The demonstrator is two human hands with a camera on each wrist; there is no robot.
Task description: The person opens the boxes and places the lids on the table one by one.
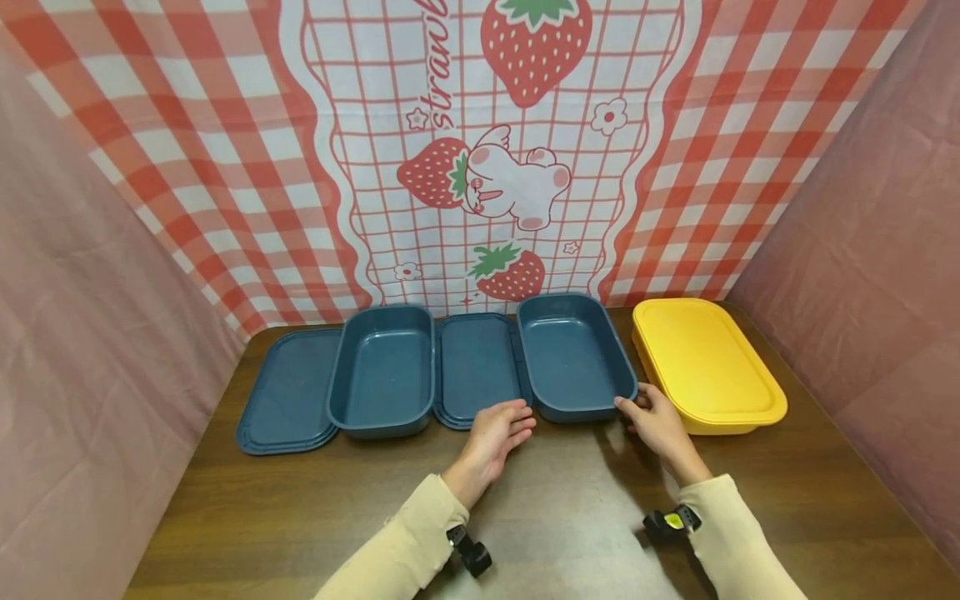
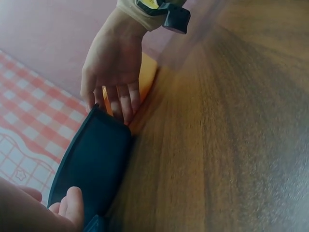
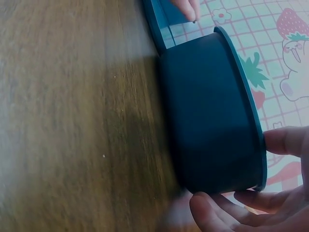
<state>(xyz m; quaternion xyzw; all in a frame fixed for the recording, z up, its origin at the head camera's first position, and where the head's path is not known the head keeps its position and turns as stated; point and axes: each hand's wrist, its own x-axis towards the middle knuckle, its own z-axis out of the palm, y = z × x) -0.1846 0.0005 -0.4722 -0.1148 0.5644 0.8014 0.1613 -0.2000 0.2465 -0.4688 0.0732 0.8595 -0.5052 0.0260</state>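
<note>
Head view, and we start far L: pink drape (image 1: 90,375) down the side, then a flat blue lid (image 1: 288,392) on the brown table (image 1: 585,533). Next along we've got the left blue box (image 1: 382,379), uncovered, right up against that lid's edge in our view; whether one overlaps the other, can't tell. Mid-row it's the second blue lid (image 1: 478,367), lying flat, w/ the checked strawberry cloth (image 1: 510,167) hanging behind. And at its near edge, the left hand (image 1: 491,442): fingers extended and relaxed, gripping nothing; contact w/ the lid we can't tell. Black wrist cam (image 1: 471,552) strapped at the cream cuff there.

Now R of that lid, the right blue box (image 1: 573,354), also uncovered, rim up, btwn the second lid and the yellow box (image 1: 708,358). Here's the grip: the right hand (image 1: 663,429) has the blue box's near R corner pinched, thumb at the rim, fingers round the outside. R wrist view backs us up, digits on rim & wall; whether the base sits fully flat, we can't tell. Far R, the yellow one's lid is on, its near L side just beside that right hand.
</note>
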